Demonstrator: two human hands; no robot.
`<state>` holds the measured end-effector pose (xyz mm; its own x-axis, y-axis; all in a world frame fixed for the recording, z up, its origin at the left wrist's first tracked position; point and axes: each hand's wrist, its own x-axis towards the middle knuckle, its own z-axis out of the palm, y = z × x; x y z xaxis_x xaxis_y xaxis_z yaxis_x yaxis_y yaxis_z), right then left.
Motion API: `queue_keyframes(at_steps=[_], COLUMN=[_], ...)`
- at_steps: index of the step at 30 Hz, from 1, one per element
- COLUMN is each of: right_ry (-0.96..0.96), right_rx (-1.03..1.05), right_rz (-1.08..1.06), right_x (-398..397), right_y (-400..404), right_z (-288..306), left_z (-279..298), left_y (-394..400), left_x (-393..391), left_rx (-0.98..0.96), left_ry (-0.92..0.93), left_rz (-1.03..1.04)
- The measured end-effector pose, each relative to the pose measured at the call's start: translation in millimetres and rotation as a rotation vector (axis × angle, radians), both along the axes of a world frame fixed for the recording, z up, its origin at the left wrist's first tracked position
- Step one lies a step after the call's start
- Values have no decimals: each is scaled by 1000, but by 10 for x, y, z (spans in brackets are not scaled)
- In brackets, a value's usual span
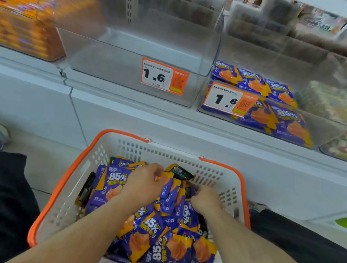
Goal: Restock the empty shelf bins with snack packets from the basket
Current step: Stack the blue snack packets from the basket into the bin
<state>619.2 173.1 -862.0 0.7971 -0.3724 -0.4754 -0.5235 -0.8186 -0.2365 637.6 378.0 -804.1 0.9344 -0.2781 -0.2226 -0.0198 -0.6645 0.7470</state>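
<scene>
Down in the basket, both my hands are buried among the snack packets. My left hand lies on the heap toward the basket's far left, fingers curled over the top of a few packets, their tips hidden among the wrappers. My right hand sits near the basket's far right wall, its fingers tucked down out of sight, so I cannot tell whether they grip anything. Several dark packets along the basket's walls show only their edges, their print too small to read.

Above the basket, the clear empty bin stands on the shelf. To that bin's right, a second bin holds a low layer of the same purple and orange packets. To its left, a bin of orange packets is smeared by blur and cut off at the frame edge. Further right of the basket, more bins are hazy.

The packets read "85%" in large figures; the smaller characters are illegible. The empty bin's orange tag reads "1.6", as does the neighbouring tag.
</scene>
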Motion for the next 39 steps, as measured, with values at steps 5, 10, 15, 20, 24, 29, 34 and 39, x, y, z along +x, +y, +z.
queue_keyframes(at_steps=[5, 10, 15, 20, 24, 29, 34, 39], right_ry=[230, 196, 95, -62, -129, -176, -360, -452], right_rx=[-35, -90, -236, -130, 7, 204, 463, 642], right_rz=[25, 6, -60, -157, -124, -8, 129, 187], right_x=[-128, -101, -254, -91, 79, 184, 115, 35], right_y=[-139, -122, -300, -425, -496, -385, -129, -23], right_z=[-170, -109, -17, 293, 634, 1082, 1468, 1555], left_z=[-112, -177, -169, -151, -110, 79, 158, 426], left_y=[-62, -88, -97, -97, -170, -217, -212, -284], left_x=[-47, -119, -227, -269, -280, -292, -254, -295], left_rx=[38, 63, 76, -4, -186, -557, -1000, -1112], left_ry=[87, 140, 177, 216, 331, 674, 1177, 1039], left_rz=[-32, -55, -90, -54, 43, 304, 433, 206])
